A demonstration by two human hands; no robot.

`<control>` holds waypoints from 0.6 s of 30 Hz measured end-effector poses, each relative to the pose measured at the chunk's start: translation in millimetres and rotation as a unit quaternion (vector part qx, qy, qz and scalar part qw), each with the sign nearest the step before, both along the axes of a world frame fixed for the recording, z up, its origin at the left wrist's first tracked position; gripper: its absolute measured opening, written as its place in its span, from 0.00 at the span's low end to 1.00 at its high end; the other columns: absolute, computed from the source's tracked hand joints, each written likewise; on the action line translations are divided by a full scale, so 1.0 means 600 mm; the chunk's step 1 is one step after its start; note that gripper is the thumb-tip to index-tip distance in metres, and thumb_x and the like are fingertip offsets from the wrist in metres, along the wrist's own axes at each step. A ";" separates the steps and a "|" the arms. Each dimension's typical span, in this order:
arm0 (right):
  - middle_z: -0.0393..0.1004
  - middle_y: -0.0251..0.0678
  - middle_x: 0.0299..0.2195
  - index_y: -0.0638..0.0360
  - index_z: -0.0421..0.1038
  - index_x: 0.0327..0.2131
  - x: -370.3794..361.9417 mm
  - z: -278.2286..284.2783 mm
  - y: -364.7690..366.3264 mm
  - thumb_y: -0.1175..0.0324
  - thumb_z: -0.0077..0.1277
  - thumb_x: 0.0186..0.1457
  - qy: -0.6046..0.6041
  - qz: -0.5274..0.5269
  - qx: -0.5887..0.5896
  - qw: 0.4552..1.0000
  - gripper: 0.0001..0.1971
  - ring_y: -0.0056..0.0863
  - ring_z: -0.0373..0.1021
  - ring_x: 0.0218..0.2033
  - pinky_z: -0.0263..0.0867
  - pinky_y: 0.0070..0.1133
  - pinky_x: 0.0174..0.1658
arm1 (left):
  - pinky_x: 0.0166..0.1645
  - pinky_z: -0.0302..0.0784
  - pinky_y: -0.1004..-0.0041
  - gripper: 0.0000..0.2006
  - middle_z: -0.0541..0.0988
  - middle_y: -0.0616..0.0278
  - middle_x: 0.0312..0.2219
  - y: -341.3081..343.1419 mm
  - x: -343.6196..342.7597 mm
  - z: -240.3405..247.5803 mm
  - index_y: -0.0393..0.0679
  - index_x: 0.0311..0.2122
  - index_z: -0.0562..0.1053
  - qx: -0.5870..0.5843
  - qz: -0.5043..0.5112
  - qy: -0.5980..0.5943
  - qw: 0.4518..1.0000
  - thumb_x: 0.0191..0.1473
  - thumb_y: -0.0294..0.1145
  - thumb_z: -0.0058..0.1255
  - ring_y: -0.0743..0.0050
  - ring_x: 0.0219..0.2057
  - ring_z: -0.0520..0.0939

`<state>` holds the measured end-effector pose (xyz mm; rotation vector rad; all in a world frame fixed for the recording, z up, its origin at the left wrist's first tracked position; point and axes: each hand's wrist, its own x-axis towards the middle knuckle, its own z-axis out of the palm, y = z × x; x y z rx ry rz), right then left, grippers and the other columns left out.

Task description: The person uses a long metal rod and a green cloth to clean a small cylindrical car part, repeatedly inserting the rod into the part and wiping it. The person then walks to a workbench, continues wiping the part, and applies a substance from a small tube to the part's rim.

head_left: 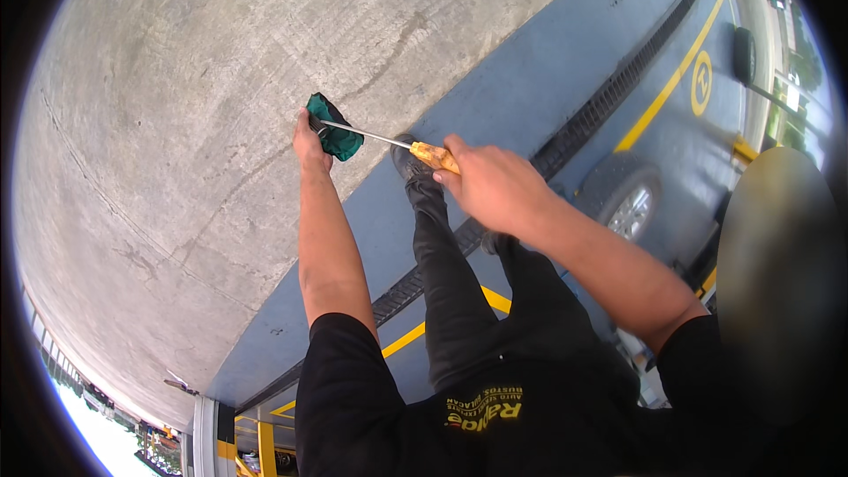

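My left hand (309, 143) is held out ahead, its fingers wrapped round a dark green cloth (346, 143). A small dark part with a metal edge shows in the cloth; its kind I cannot make out. In my right hand (499, 184) is a screwdriver with a worn yellow-orange handle (431, 156). Its long, thin metal shaft points left, and the tip meets the dark part at the cloth. Whether the tip is inside the part or only against it, I cannot tell.
Rough grey concrete (203, 79) stretches ahead and left. A blue painted floor band (521, 79) with a dark drain grating (609, 88) and yellow lines runs diagonally. To the right is a car wheel (634, 208); a yellow frame (267, 446) stands lower left.
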<state>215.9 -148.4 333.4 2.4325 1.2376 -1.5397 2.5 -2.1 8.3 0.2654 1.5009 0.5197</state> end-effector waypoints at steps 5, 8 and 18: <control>0.78 0.54 0.28 0.64 0.65 0.42 0.000 0.003 0.002 0.58 0.51 0.66 0.007 0.005 -0.007 1.000 0.16 0.58 0.76 0.34 0.70 0.47 0.38 | 0.40 0.84 0.62 0.22 0.85 0.48 0.39 -0.004 -0.016 -0.006 0.36 0.50 0.76 -0.027 -0.001 -0.103 0.994 0.68 0.48 0.50 0.60 0.32 0.84; 0.78 0.55 0.28 0.64 0.66 0.43 -0.002 0.003 0.009 0.58 0.51 0.66 0.000 0.000 -0.018 1.000 0.16 0.58 0.76 0.34 0.70 0.47 0.38 | 0.40 0.84 0.62 0.23 0.85 0.49 0.36 -0.004 -0.023 -0.017 0.35 0.49 0.76 -0.014 -0.007 -0.063 0.998 0.68 0.49 0.50 0.60 0.32 0.84; 0.80 0.48 0.34 0.62 0.68 0.46 -0.008 0.007 0.028 0.59 0.48 0.68 0.007 0.021 -0.081 0.996 0.15 0.51 0.76 0.40 0.71 0.42 0.43 | 0.40 0.82 0.63 0.21 0.82 0.58 0.34 -0.008 -0.028 -0.008 0.37 0.45 0.78 -0.025 -0.013 -0.017 0.999 0.67 0.49 0.50 0.63 0.33 0.83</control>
